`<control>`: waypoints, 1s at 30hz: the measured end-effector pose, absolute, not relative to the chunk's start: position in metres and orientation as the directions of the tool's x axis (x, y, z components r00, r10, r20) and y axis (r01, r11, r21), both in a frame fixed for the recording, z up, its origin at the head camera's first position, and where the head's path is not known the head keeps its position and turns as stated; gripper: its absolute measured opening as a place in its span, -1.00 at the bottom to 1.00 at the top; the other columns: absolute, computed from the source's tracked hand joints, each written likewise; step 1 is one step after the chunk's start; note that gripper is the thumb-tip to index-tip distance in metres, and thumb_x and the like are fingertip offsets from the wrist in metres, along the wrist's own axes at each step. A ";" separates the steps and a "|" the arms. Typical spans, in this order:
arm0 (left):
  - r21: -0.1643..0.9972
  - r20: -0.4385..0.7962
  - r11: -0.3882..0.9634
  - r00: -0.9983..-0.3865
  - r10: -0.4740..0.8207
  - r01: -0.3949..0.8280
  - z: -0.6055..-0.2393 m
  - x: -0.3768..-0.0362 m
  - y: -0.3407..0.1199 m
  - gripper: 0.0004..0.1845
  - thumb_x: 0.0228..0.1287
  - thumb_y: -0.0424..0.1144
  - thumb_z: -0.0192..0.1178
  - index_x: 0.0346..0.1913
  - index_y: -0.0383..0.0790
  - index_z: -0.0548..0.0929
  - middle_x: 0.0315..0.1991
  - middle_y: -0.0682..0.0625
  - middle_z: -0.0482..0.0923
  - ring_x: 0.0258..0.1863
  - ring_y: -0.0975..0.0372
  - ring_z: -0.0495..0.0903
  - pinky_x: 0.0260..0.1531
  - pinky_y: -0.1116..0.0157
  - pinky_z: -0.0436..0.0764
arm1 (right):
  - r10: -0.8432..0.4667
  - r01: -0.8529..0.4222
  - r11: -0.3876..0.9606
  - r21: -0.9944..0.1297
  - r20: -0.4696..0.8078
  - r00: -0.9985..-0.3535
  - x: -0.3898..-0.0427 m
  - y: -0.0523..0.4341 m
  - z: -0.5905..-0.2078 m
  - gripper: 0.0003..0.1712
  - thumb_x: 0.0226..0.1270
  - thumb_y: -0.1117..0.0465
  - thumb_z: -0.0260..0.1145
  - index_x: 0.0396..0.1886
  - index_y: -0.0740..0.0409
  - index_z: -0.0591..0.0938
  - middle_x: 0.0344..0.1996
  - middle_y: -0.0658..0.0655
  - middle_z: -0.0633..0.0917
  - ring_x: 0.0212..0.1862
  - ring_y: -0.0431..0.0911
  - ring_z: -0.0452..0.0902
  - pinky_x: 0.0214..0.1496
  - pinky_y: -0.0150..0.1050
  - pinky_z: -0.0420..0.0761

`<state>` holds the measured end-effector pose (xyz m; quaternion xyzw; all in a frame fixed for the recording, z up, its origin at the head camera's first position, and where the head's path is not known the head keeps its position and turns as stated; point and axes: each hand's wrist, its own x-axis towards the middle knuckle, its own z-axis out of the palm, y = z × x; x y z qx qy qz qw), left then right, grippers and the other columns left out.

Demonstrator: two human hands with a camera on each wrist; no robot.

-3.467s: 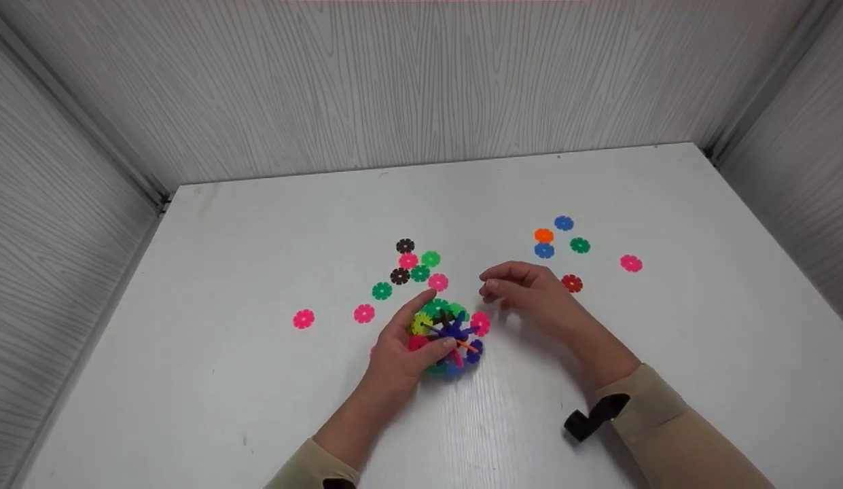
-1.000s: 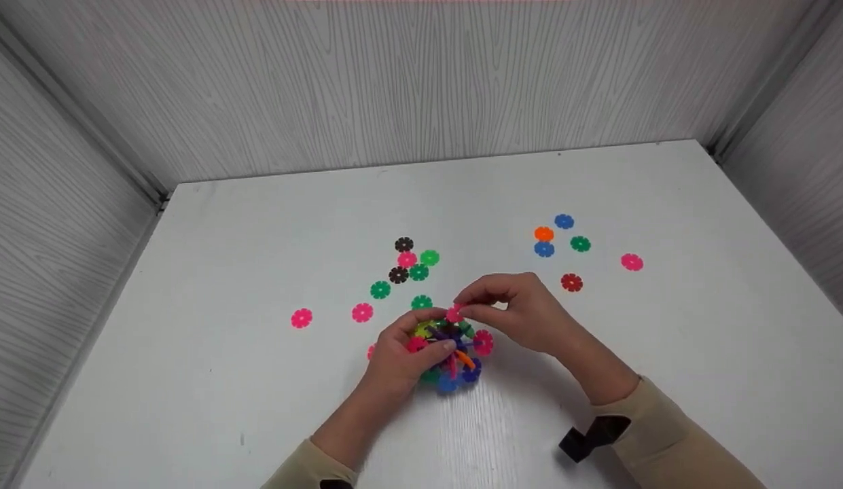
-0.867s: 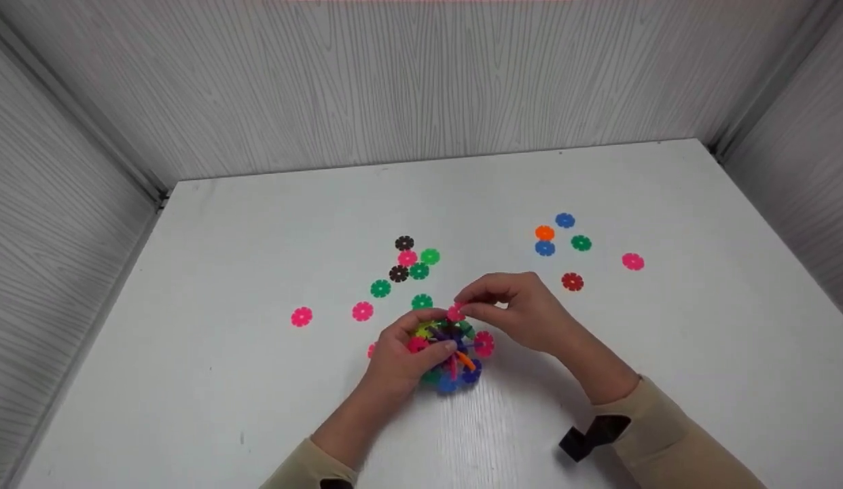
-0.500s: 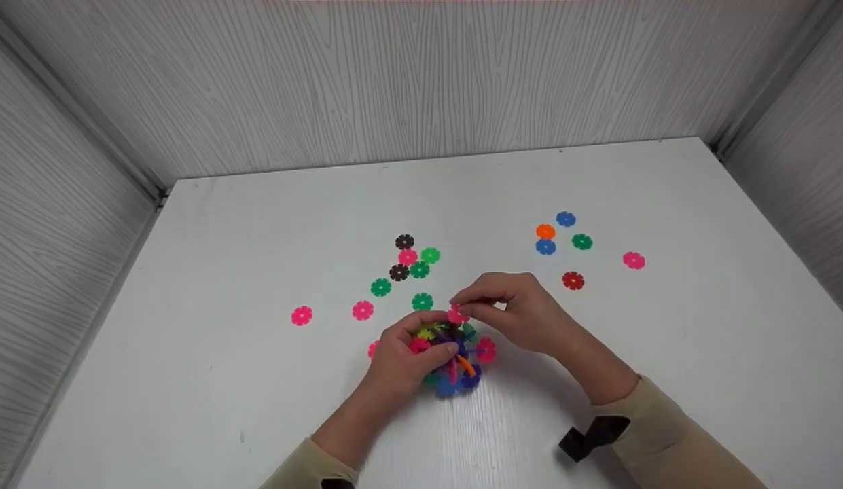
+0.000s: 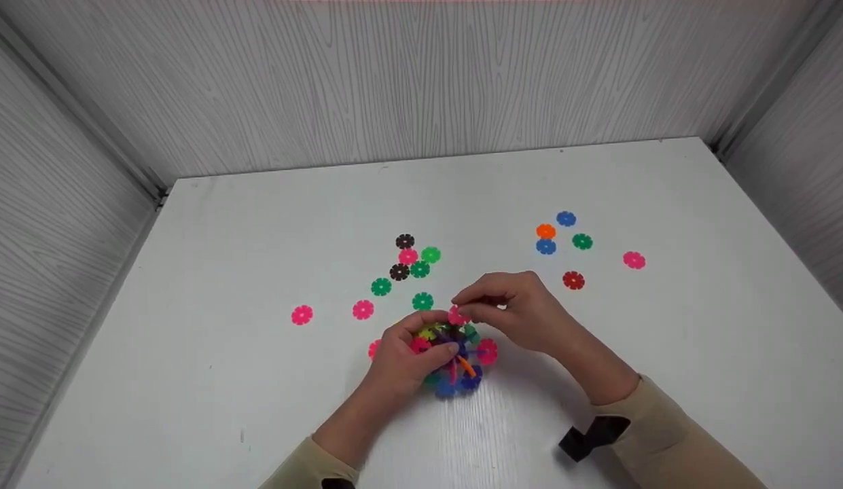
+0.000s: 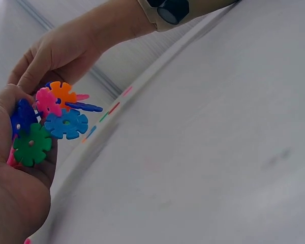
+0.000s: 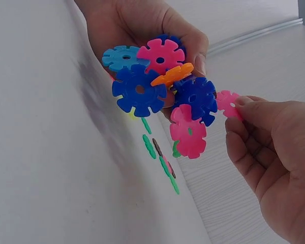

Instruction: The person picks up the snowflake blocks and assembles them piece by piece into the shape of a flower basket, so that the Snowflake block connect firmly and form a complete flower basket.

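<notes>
Well inside the edges of the white table (image 5: 210,380), the left hand (image 5: 406,354) grips a multicoloured cluster (image 7: 173,76) of notched, flower-shaped plastic discs jutting at mixed angles, with loose discs (image 5: 422,301) beyond. At its far side, the right hand (image 5: 513,309) pinches a pink plastic disc (image 7: 226,103) between thumb and finger.

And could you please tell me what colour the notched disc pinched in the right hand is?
The disc is pink, best seen in the right wrist view.
</notes>
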<state>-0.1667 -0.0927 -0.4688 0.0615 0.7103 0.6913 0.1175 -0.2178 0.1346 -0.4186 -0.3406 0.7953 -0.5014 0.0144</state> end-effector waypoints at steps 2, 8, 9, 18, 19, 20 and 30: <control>0.997 -0.076 0.034 -0.965 0.253 -0.070 -0.468 -0.167 -0.093 -0.57 0.35 -0.20 0.46 0.25 0.03 0.69 0.29 0.05 0.58 0.43 0.07 0.40 0.19 0.16 0.68 | -0.565 -0.530 0.255 -0.809 0.321 -0.760 -0.218 0.134 -0.419 -0.79 0.43 0.31 0.48 -0.01 0.03 0.87 -0.16 -0.08 0.84 -0.12 -0.15 0.76 -0.07 -0.27 0.77; 0.998 -0.070 0.014 -0.967 0.247 -0.068 -0.469 -0.168 -0.094 -0.59 0.37 -0.21 0.44 0.24 -0.02 0.70 0.27 0.03 0.60 0.42 0.07 0.42 0.22 0.16 0.66 | -0.600 -0.531 0.221 -0.818 0.315 -0.736 -0.218 0.132 -0.420 -0.74 0.41 0.37 0.47 0.03 0.10 0.86 -0.17 -0.04 0.84 -0.12 -0.12 0.76 -0.07 -0.25 0.77; 0.997 -0.072 0.012 -0.967 0.246 -0.071 -0.470 -0.168 -0.094 -0.60 0.38 -0.20 0.44 0.24 -0.02 0.70 0.26 0.03 0.61 0.42 0.07 0.43 0.22 0.17 0.66 | -0.602 -0.527 0.224 -0.820 0.309 -0.737 -0.218 0.132 -0.421 -0.74 0.41 0.37 0.47 0.04 0.11 0.86 -0.17 -0.04 0.84 -0.12 -0.12 0.76 -0.07 -0.24 0.77; 0.997 -0.081 0.039 -0.969 0.234 -0.074 -0.474 -0.166 -0.096 -0.65 0.38 -0.19 0.45 0.17 -0.12 0.72 0.18 -0.03 0.65 0.30 0.05 0.53 0.20 0.20 0.67 | -0.612 -0.501 0.253 -0.828 0.265 -0.746 -0.218 0.129 -0.430 -0.76 0.44 0.34 0.46 0.05 0.11 0.85 -0.19 -0.05 0.84 -0.18 -0.13 0.73 -0.12 -0.23 0.76; 0.996 -0.079 0.045 -0.969 0.233 -0.070 -0.474 -0.166 -0.096 -0.66 0.38 -0.18 0.45 0.16 -0.13 0.72 0.17 -0.03 0.65 0.30 0.05 0.53 0.19 0.21 0.68 | -0.614 -0.498 0.253 -0.830 0.260 -0.745 -0.218 0.130 -0.430 -0.76 0.44 0.34 0.46 0.04 0.12 0.85 -0.19 -0.06 0.84 -0.19 -0.12 0.73 -0.14 -0.25 0.74; 0.996 -0.077 0.051 -0.969 0.234 -0.067 -0.474 -0.166 -0.096 -0.66 0.38 -0.18 0.46 0.16 -0.14 0.72 0.16 -0.03 0.65 0.29 0.05 0.53 0.19 0.21 0.68 | -0.617 -0.493 0.253 -0.832 0.254 -0.745 -0.219 0.130 -0.431 -0.76 0.44 0.33 0.46 0.04 0.12 0.85 -0.18 -0.06 0.84 -0.20 -0.12 0.72 -0.15 -0.27 0.73; 0.996 -0.067 0.073 -0.949 0.308 -0.047 -0.472 -0.165 -0.091 -0.70 0.30 -0.21 0.49 0.08 -0.05 0.76 0.11 0.04 0.69 0.28 0.08 0.54 0.16 0.16 0.69 | -0.582 -0.342 0.322 -0.883 0.100 -0.807 -0.255 0.128 -0.438 -0.70 0.55 0.13 0.39 0.18 0.06 0.78 0.07 0.10 0.80 0.08 -0.07 0.69 0.12 -0.15 0.71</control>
